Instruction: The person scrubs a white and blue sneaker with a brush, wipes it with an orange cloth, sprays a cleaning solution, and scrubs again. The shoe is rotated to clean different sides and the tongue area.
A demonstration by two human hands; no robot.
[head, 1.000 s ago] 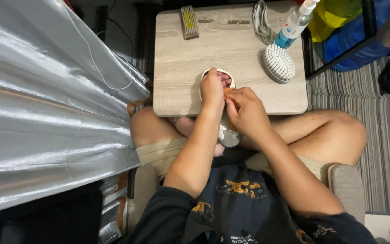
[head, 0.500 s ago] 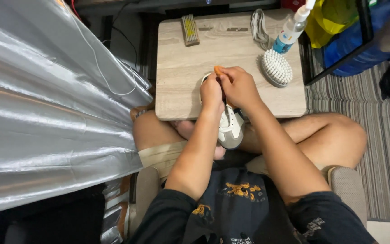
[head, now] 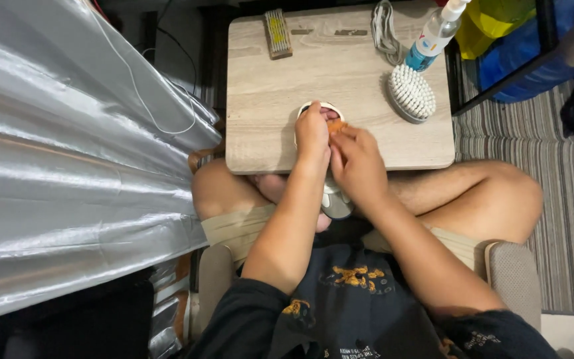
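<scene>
Your left hand [head: 311,130] is gripping the toe of the white shoe [head: 332,198], which is lying across the near edge of the wooden table [head: 267,100]. Your right hand [head: 357,159] is pinching a small orange piece [head: 337,125] against it. A white brush [head: 410,93] is resting at two o'clock.

This looks like a room in a home, used as a small cleaning corner. A low wooden table [head: 280,100] stands on a striped carpet [head: 566,199], with a scrubbing brush [head: 411,93] and a spray bottle [head: 433,36] on it. A shiny silver curtain [head: 68,166] hangs alongside.
</scene>
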